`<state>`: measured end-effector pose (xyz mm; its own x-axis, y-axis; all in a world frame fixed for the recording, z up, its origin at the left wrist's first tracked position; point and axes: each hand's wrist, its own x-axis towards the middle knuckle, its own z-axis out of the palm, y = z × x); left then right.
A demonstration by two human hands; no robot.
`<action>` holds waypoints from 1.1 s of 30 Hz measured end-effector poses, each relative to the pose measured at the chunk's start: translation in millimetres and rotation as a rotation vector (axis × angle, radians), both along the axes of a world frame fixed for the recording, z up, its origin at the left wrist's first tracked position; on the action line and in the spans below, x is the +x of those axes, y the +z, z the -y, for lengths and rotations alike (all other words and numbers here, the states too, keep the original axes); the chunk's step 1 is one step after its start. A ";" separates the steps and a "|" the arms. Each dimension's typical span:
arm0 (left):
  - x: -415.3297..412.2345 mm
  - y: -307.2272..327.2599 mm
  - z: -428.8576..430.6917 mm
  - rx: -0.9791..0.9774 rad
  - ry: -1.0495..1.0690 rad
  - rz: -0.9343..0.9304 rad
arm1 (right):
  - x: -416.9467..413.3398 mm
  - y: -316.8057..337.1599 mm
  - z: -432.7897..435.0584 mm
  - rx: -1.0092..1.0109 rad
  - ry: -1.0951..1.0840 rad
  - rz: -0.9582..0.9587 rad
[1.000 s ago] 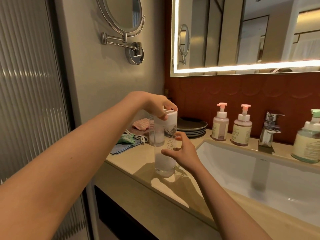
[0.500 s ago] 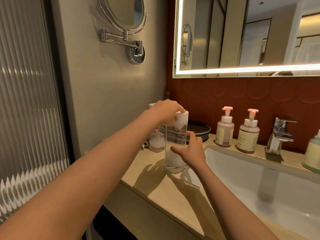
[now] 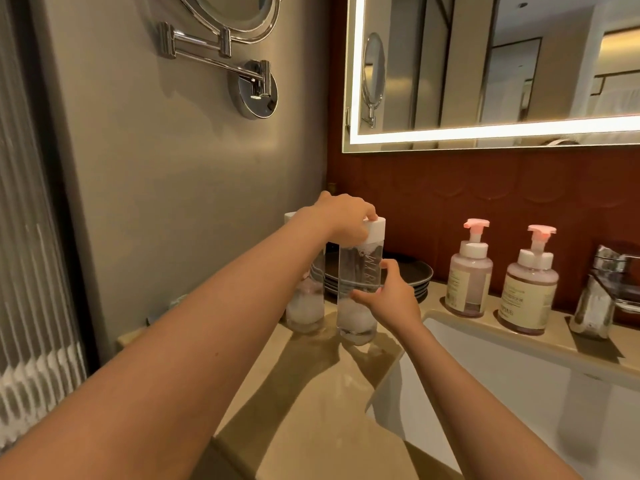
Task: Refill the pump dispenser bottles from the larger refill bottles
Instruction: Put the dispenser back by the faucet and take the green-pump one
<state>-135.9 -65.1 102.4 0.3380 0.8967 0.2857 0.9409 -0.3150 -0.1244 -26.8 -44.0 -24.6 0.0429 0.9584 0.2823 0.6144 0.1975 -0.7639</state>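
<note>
Plastic, clear and straight-walled, makes up the tall refill bottle (image 3: 358, 306), which stands upright on the smooth beige countertop (image 3: 311, 393) near the sink's left corner. A little pale, frothy liquid sits in its bottom part; faint lettering runs up its side. The left hand (image 3: 341, 220) comes over from above, fingers curled down round the squat white cap (image 3: 376, 227) and gripping it. The right hand (image 3: 391, 299) holds the bottle at mid-height, thumb up one side and fingers wrapped across the front.

Just behind and to the left stands a second clear bottle (image 3: 304, 306) of the same slim cylinder shape, also with cloudy liquid low down. Behind both lies a stack of dark, glossy plates (image 3: 414, 275).

Along the back ledge stand two rounded pump dispenser bottles, the nearer one (image 3: 469, 275) and the farther one (image 3: 530, 289), both translucent with pinkish contents, cream labels, white collars and pink pump heads. To their right is a chrome tap (image 3: 599, 296). The white basin (image 3: 519, 375) is rectangular and matte. Above, an edge-lit mirror (image 3: 485, 64) hangs on reddish-brown tile, and a round chrome swing-arm mirror (image 3: 242, 15) juts from the grey wall.
</note>
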 end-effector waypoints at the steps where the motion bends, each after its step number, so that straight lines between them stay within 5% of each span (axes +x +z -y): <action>1: -0.9 0.3 -7.3 -0.015 0.005 -0.004 | -1.9 -1.5 -8.2 -0.003 0.005 -0.008; 13: -14.1 7.8 -53.1 -0.055 0.088 0.021 | -26.1 0.5 -55.6 -0.135 0.146 -0.324; 33: -25.8 1.3 -48.4 -0.075 0.140 0.015 | -29.7 5.8 -51.1 -0.256 0.215 -0.294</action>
<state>-161.7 -16.8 103.7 0.2048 0.9538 0.2198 0.9777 -0.1890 -0.0911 -56.4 7.2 -18.9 -0.1221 0.9917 0.0407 0.3296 0.0792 -0.9408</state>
